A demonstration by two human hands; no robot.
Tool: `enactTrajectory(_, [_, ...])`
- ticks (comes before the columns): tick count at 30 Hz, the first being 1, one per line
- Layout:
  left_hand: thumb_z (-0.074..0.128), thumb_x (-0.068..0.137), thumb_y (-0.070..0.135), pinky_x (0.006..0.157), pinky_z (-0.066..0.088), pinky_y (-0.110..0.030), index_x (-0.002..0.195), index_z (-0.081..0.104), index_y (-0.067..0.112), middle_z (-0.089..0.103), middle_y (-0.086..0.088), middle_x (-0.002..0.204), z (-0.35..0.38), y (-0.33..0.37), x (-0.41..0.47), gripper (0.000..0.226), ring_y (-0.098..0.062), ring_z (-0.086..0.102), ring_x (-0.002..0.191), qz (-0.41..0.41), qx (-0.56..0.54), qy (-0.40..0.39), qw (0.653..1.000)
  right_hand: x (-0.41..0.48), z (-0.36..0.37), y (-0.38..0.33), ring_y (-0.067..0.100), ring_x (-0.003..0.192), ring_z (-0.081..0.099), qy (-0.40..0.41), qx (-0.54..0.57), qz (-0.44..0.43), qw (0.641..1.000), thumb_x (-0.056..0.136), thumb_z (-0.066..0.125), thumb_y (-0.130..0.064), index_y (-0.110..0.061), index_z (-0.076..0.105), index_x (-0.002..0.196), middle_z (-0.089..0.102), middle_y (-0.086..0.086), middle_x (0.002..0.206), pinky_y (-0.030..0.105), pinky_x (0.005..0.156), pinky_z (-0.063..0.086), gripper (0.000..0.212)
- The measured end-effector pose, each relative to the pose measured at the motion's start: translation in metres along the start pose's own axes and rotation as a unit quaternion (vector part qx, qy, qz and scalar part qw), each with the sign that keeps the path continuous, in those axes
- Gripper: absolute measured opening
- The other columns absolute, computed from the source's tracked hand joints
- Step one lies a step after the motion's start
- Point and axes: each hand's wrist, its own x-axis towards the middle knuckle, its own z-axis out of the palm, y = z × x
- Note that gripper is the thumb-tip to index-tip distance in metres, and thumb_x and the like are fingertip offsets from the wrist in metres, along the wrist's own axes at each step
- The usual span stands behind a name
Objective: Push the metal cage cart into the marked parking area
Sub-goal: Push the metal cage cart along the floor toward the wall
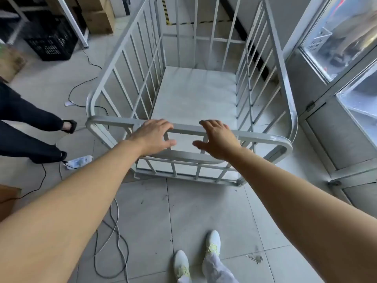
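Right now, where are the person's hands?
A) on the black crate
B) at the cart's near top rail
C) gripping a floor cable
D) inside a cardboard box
B: left hand and right hand, fingers spread, are at the near top rail of the metal cage cart.

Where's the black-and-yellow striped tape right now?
Head view, top centre: the black-and-yellow striped tape lies beyond the grey metal cage cart's far end, right of the brown cardboard boxes.

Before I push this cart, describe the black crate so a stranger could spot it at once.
Start at the metal cage cart in mid-view and look past its left wall to the floor at upper left. There sits the black crate, beside stacked cardboard boxes. It alone is black with lattice walls; its neighbours are plain brown.
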Motion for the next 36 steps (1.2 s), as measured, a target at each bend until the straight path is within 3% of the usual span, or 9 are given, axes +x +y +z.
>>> enactTrajectory(4, [0.055, 0.085, 0.056, 0.113, 0.03, -0.038, 0.141, 0.038, 0.019, 0.04, -0.001, 0.148, 0.03, -0.006, -0.002, 0.069, -0.024, 0.035, 0.137, -0.038, 0.003, -0.119, 0.992, -0.008, 0.029, 0.003, 0.026, 0.141, 0.027, -0.138, -0.045, 0.032, 0.989, 0.085, 0.056, -0.058, -0.012, 0.036, 0.142, 0.039, 0.008, 0.148, 0.037, 0.116, 0.018, 0.076])
enactTrajectory(6, [0.056, 0.085, 0.055, 0.109, 0.034, -0.037, 0.139, 0.041, 0.019, 0.044, -0.001, 0.145, 0.04, -0.011, 0.003, 0.066, -0.024, 0.04, 0.133, -0.054, -0.008, -0.142, 0.988, -0.007, 0.042, 0.007, 0.027, 0.14, 0.028, -0.168, -0.04, 0.054, 0.983, 0.087, 0.052, -0.059, -0.011, 0.038, 0.14, 0.04, 0.01, 0.146, 0.037, 0.116, 0.019, 0.073])
enactTrajectory(10, [0.056, 0.087, 0.052, 0.095, 0.043, -0.036, 0.126, 0.052, 0.02, 0.056, 0.0, 0.127, 0.047, -0.018, 0.013, 0.051, -0.022, 0.053, 0.115, -0.046, 0.008, -0.166, 0.985, -0.006, 0.056, 0.019, 0.028, 0.141, 0.027, -0.178, -0.035, 0.075, 0.98, 0.091, 0.047, -0.057, -0.01, 0.038, 0.14, 0.039, 0.011, 0.147, 0.037, 0.117, 0.018, 0.069])
enactTrajectory(15, [0.054, 0.087, 0.053, 0.079, 0.045, -0.036, 0.105, 0.06, 0.022, 0.063, 0.001, 0.099, 0.051, -0.03, 0.021, 0.037, -0.023, 0.057, 0.094, -0.054, -0.012, -0.201, 0.978, 0.001, 0.064, 0.037, 0.027, 0.142, 0.023, -0.165, -0.04, 0.082, 0.982, 0.087, 0.044, -0.065, -0.012, 0.035, 0.143, 0.038, 0.009, 0.148, 0.038, 0.119, 0.012, 0.078])
enactTrajectory(19, [0.05, 0.089, 0.054, 0.068, 0.04, -0.033, 0.097, 0.058, 0.02, 0.058, 0.001, 0.086, 0.054, -0.037, 0.027, 0.036, -0.02, 0.054, 0.082, -0.049, -0.034, -0.221, 0.973, 0.001, 0.077, 0.047, 0.032, 0.147, 0.006, -0.167, -0.097, 0.079, 0.978, 0.081, 0.022, -0.08, -0.016, 0.031, 0.145, 0.032, 0.007, 0.152, 0.048, 0.119, -0.008, 0.092])
enactTrajectory(22, [0.041, 0.086, 0.065, 0.064, 0.033, -0.033, 0.082, 0.046, 0.017, 0.048, 0.002, 0.074, 0.058, -0.044, 0.028, 0.049, -0.018, 0.045, 0.071, -0.066, -0.014, -0.232, 0.97, 0.004, 0.08, 0.052, 0.034, 0.147, 0.003, -0.147, -0.127, 0.067, 0.979, 0.061, -0.001, -0.089, -0.019, 0.033, 0.144, 0.029, 0.005, 0.153, 0.054, 0.117, -0.012, 0.114])
enactTrajectory(28, [0.032, 0.088, 0.067, 0.081, 0.032, -0.035, 0.085, 0.043, 0.017, 0.047, 0.006, 0.073, 0.058, -0.038, 0.042, 0.051, -0.021, 0.048, 0.081, -0.051, 0.019, -0.22, 0.974, 0.021, 0.08, 0.071, 0.032, 0.146, 0.007, -0.127, -0.138, 0.059, 0.98, 0.052, -0.005, -0.09, -0.019, 0.035, 0.142, 0.028, 0.003, 0.153, 0.053, 0.117, -0.009, 0.121])
enactTrajectory(33, [0.032, 0.089, 0.065, 0.093, 0.034, -0.04, 0.072, 0.036, 0.025, 0.044, 0.007, 0.072, 0.054, -0.022, 0.062, 0.044, -0.024, 0.047, 0.083, -0.051, 0.01, -0.207, 0.977, 0.037, 0.07, 0.099, 0.03, 0.145, 0.011, -0.116, -0.144, 0.053, 0.981, 0.073, 0.017, -0.086, -0.019, 0.037, 0.141, 0.028, 0.003, 0.152, 0.052, 0.117, -0.008, 0.098])
enactTrajectory(36, [0.033, 0.089, 0.065, 0.102, 0.033, -0.043, 0.087, 0.045, 0.019, 0.06, -0.006, 0.1, 0.052, -0.012, 0.075, 0.048, -0.033, 0.053, 0.106, -0.054, 0.007, -0.191, 0.98, 0.047, 0.064, 0.115, 0.029, 0.144, 0.014, -0.101, -0.139, 0.044, 0.984, 0.072, 0.02, -0.086, -0.018, 0.038, 0.14, 0.03, 0.003, 0.151, 0.051, 0.116, -0.008, 0.097])
